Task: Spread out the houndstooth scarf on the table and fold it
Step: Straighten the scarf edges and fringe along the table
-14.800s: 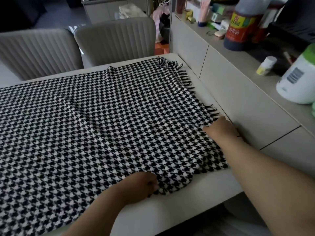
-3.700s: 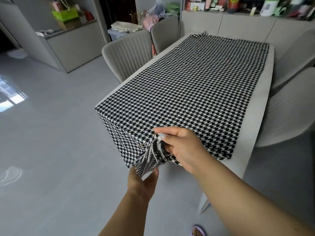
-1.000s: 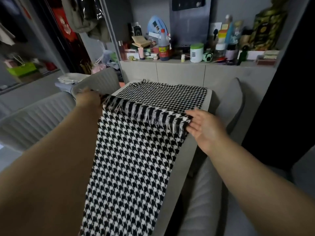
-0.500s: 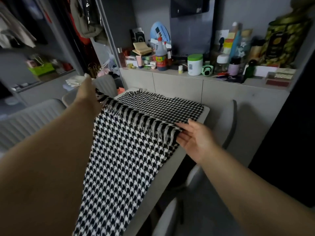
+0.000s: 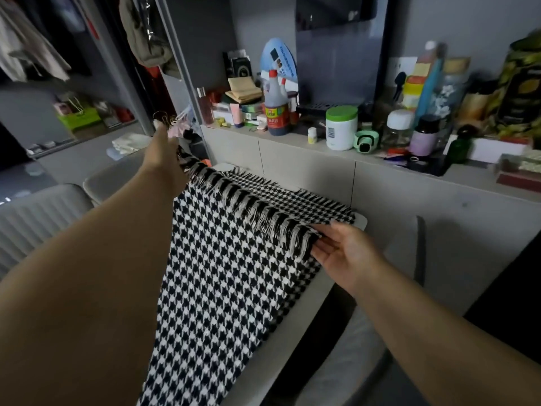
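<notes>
Two hands: left hand [image 5: 164, 159] and right hand [image 5: 345, 253] pinch the houndstooth scarf [image 5: 222, 276] by its fringed corners.
Table [image 5: 295, 326]: scarf spread along it.
At 12 o'clock: cluttered counter [image 5: 366, 159], dark sauce bottle [image 5: 276, 108], white jar [image 5: 341, 128].
At 9 o'clock: ribbed chair [image 5: 38, 215].

The black-and-white houndstooth woven cloth scarf [image 5: 222, 276] looks soft and matt, its end finished in a loose yarn fringe [image 5: 263, 218]. The pale grey counter [image 5: 288, 332] under it is smooth and dull. The grey ribbed upholstered chair [image 5: 38, 218] has a matt fabric look. The dark sauce bottle with a red cap [image 5: 275, 108] and the white plastic jar with a green lid [image 5: 341, 128] show a slight gloss.
</notes>
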The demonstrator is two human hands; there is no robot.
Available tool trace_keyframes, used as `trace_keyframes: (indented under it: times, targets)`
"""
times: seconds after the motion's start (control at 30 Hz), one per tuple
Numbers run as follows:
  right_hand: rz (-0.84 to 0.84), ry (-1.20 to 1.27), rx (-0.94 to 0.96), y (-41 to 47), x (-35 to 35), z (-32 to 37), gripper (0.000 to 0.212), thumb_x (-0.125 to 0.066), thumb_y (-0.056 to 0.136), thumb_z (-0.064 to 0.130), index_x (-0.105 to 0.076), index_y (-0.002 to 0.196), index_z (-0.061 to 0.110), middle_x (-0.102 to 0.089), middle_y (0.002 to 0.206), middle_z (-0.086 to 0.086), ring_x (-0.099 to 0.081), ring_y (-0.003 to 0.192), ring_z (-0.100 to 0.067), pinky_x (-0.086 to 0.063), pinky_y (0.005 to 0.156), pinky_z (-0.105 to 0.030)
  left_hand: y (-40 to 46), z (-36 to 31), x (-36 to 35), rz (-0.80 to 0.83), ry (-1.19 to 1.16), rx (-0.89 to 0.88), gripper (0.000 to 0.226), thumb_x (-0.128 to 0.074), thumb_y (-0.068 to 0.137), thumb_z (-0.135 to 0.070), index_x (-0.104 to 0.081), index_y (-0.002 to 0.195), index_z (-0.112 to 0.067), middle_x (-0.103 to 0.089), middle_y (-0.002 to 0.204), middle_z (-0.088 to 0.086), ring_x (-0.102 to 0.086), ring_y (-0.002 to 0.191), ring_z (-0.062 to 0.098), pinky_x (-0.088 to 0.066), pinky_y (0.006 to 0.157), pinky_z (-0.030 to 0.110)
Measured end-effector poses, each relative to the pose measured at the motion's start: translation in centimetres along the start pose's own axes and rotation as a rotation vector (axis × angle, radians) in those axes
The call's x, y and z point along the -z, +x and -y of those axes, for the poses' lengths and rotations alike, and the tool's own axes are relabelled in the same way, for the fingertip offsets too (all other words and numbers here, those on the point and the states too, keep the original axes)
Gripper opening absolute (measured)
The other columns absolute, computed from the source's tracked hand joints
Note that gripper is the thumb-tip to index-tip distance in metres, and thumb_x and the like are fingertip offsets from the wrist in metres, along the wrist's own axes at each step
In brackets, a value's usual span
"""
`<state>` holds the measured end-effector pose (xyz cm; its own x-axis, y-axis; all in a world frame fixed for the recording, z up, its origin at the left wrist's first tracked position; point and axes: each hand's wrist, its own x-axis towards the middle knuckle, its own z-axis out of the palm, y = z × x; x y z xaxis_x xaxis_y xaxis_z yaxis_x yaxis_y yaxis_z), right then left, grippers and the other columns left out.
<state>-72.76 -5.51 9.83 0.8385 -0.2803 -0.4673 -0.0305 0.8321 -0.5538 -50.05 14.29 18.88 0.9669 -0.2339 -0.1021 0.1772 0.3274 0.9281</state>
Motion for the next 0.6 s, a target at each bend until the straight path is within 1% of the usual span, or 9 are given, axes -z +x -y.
trace_keyframes:
  times: [0.07,0.13,0.23,0.3,0.33,0.37,0.43,0.53,0.6]
  targets:
    - [-0.042,0.053,0.012,3.0,-0.4,1.6,0.033,-0.045,0.098,0.012,-0.052,0.123,-0.008,-0.062,0.117,-0.021,-0.065,0.091,-0.029,-0.060,0.061,-0.036,2.5,-0.2,-1.5,-0.011,0.028,0.010,0.079,-0.026,0.092,-0.065,-0.019,0.152,-0.014,-0.034,0.154,0.012,-0.035,0.139,0.035,-0.029,0.113,0.053]
    - [-0.087,0.102,0.004,5.7,-0.6,2.9,0.032,-0.046,0.097,0.010,-0.052,0.124,-0.007,-0.062,0.114,-0.020,-0.065,0.085,-0.028,-0.058,0.050,-0.032,5.3,0.0,-3.0,-0.027,0.077,0.014,0.081,-0.029,0.087,-0.067,-0.020,0.152,-0.020,-0.027,0.158,0.004,-0.026,0.144,0.032,-0.023,0.115,0.053]
    - [-0.122,0.133,-0.032,8.7,-0.8,4.7,0.021,-0.047,0.095,0.005,-0.057,0.110,-0.007,-0.065,0.098,-0.018,-0.065,0.079,-0.026,-0.057,0.048,-0.030,9.1,0.7,-5.6,-0.056,0.104,-0.011,0.076,-0.031,0.089,-0.064,-0.026,0.151,-0.020,-0.035,0.154,0.003,-0.035,0.138,0.029,-0.029,0.112,0.049]
    - [-0.149,0.144,-0.056,10.2,-1.0,5.8,0.011,-0.048,0.094,0.000,-0.057,0.097,-0.005,-0.062,0.084,-0.015,-0.063,0.072,-0.022,-0.058,0.052,-0.030,11.1,1.5,-7.3,-0.071,0.143,0.001,0.065,-0.030,0.092,-0.061,-0.042,0.140,-0.019,-0.047,0.144,0.004,-0.045,0.128,0.027,-0.033,0.107,0.046]
    - [-0.176,0.142,-0.070,11.1,-1.1,6.4,0.009,-0.048,0.094,-0.001,-0.057,0.092,-0.004,-0.061,0.080,-0.014,-0.061,0.070,-0.021,-0.058,0.052,-0.030,11.9,2.0,-8.1,-0.082,0.169,0.018,0.064,-0.032,0.089,-0.063,-0.050,0.133,-0.020,-0.051,0.139,0.002,-0.047,0.125,0.025,-0.033,0.106,0.045]
    - [-0.208,0.127,-0.088,12.1,-1.1,6.9,0.011,-0.047,0.094,-0.001,-0.056,0.088,-0.002,-0.059,0.078,-0.013,-0.059,0.068,-0.020,-0.056,0.048,-0.026,13.3,2.6,-8.4,-0.106,0.179,0.027,0.069,-0.036,0.084,-0.066,-0.051,0.133,-0.020,-0.051,0.139,0.001,-0.046,0.127,0.025,-0.033,0.106,0.047]
    - [-0.269,0.090,-0.126,14.5,-0.7,8.0,0.015,-0.046,0.097,0.003,-0.054,0.085,-0.001,-0.056,0.077,-0.012,-0.054,0.066,-0.017,-0.050,0.037,-0.020,15.8,4.4,-9.1,-0.158,0.182,0.054,0.076,-0.040,0.081,-0.067,-0.044,0.141,-0.021,-0.047,0.144,-0.002,-0.044,0.131,0.024,-0.035,0.106,0.047]
    - [-0.424,0.032,-0.182,18.7,0.5,9.6,0.020,-0.042,0.100,0.010,-0.053,0.087,-0.001,-0.052,0.074,-0.012,-0.050,0.061,-0.018,-0.044,0.028,-0.019,18.0,7.4,-10.8,-0.220,0.239,0.106,0.064,-0.033,0.095,-0.054,-0.032,0.147,-0.017,-0.043,0.143,-0.008,-0.041,0.130,0.019,-0.031,0.107,0.038]
    - [-0.506,-0.004,-0.188,20.9,1.4,10.4,0.022,-0.038,0.101,0.010,-0.056,0.105,-0.003,-0.055,0.082,-0.015,-0.051,0.066,-0.022,-0.044,0.029,-0.020,19.3,9.6,-11.6,-0.266,0.267,0.126,0.058,-0.033,0.098,-0.049,-0.033,0.146,-0.017,-0.041,0.148,-0.002,-0.037,0.135,0.021,-0.031,0.109,0.042]
